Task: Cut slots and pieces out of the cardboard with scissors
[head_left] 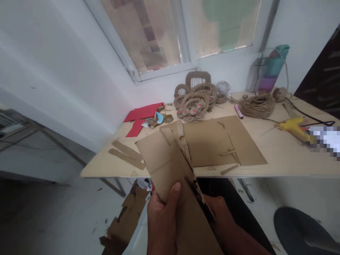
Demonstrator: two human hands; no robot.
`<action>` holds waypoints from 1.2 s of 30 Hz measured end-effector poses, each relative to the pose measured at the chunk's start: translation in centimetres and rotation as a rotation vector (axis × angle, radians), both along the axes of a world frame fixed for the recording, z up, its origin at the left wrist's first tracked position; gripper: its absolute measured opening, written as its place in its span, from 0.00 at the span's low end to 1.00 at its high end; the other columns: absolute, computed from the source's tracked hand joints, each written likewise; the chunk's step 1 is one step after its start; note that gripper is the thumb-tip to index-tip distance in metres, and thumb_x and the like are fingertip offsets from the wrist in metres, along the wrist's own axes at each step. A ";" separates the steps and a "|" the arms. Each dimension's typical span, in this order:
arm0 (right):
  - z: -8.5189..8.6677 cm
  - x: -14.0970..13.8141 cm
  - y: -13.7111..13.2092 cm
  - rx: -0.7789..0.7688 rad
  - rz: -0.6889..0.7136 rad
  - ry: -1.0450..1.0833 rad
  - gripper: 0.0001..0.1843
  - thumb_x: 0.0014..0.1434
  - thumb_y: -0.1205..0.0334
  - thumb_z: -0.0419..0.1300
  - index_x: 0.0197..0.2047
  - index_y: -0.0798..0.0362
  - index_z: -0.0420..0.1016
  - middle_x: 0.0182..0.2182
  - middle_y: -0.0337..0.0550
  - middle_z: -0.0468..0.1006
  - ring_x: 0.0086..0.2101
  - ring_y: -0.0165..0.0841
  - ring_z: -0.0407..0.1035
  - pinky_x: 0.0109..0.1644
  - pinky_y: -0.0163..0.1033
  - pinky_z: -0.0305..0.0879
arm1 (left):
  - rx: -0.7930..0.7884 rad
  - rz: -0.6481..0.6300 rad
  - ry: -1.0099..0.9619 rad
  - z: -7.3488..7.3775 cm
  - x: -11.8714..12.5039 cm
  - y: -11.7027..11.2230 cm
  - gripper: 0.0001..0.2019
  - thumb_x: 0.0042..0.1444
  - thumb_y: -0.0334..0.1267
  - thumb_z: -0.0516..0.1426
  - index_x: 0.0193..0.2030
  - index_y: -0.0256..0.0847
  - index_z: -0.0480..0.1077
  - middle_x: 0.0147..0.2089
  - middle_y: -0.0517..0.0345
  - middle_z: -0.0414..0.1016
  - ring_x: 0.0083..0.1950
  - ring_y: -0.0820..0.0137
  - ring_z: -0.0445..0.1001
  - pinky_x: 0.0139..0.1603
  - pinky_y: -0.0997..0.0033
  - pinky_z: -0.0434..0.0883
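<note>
My left hand (162,216) grips the near left edge of a brown cardboard sheet (164,159), thumb lying on top. My right hand (223,219) is closed round dark scissors (199,198) whose blades cut up into the sheet along a line running away from me. The sheet tilts up over the near edge of the table (287,156). Thin cut strips (183,141) curl at the sheet's far end.
A larger cardboard sheet (212,141) lies flat on the table with loose strips (124,154) to its left. Behind are red paper (140,113), woven rope baskets (195,95), a twine coil (259,104), a yellow glue gun (294,127) and a bottle (273,67). Cardboard scraps (124,219) litter the floor.
</note>
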State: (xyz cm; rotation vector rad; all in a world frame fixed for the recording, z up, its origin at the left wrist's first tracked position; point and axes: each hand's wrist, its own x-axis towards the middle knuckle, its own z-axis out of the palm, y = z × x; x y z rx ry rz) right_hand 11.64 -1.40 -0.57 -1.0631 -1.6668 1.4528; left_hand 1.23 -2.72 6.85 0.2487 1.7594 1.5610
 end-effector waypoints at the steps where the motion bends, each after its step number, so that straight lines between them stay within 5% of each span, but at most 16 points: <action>1: -0.3 -0.1 0.1 -0.009 -0.001 0.006 0.18 0.55 0.52 0.57 0.22 0.56 0.72 0.20 0.39 0.74 0.24 0.35 0.69 0.26 0.33 0.61 | 0.021 -0.001 -0.024 -0.1 -0.2 0.1 0.17 0.39 0.37 0.65 0.38 0.38 0.72 0.23 0.57 0.77 0.24 0.64 0.77 0.21 0.73 0.71; 6: -1.0 0.0 0.5 -0.009 0.073 0.088 0.13 0.53 0.54 0.61 0.28 0.57 0.76 0.23 0.39 0.75 0.26 0.35 0.69 0.29 0.33 0.63 | 0.162 -0.048 -0.069 -0.1 -1.3 1.2 0.20 0.34 0.38 0.67 0.36 0.39 0.71 0.24 0.58 0.77 0.25 0.64 0.77 0.24 0.71 0.74; 13: 0.7 0.5 1.0 -0.024 0.055 0.257 0.11 0.53 0.57 0.62 0.38 0.54 0.78 0.30 0.40 0.78 0.32 0.37 0.71 0.36 0.35 0.67 | 0.147 -0.068 -0.013 0.0 -0.3 1.2 0.15 0.40 0.37 0.64 0.37 0.39 0.71 0.23 0.59 0.77 0.28 0.64 0.78 0.26 0.71 0.74; 20: 1.0 0.3 1.4 -0.001 0.033 0.194 0.15 0.57 0.51 0.58 0.30 0.55 0.77 0.24 0.39 0.76 0.28 0.36 0.71 0.30 0.33 0.63 | 0.103 -0.034 0.042 0.5 0.5 0.9 0.13 0.41 0.36 0.64 0.36 0.39 0.72 0.22 0.59 0.76 0.26 0.64 0.77 0.26 0.70 0.74; 36: 1.1 0.4 1.3 0.098 0.088 0.032 0.14 0.58 0.56 0.56 0.41 0.55 0.77 0.32 0.46 0.81 0.32 0.39 0.75 0.33 0.35 0.65 | 0.242 -0.046 -0.077 -0.4 -1.3 1.7 0.16 0.38 0.33 0.66 0.37 0.38 0.71 0.25 0.59 0.77 0.23 0.69 0.76 0.28 0.71 0.75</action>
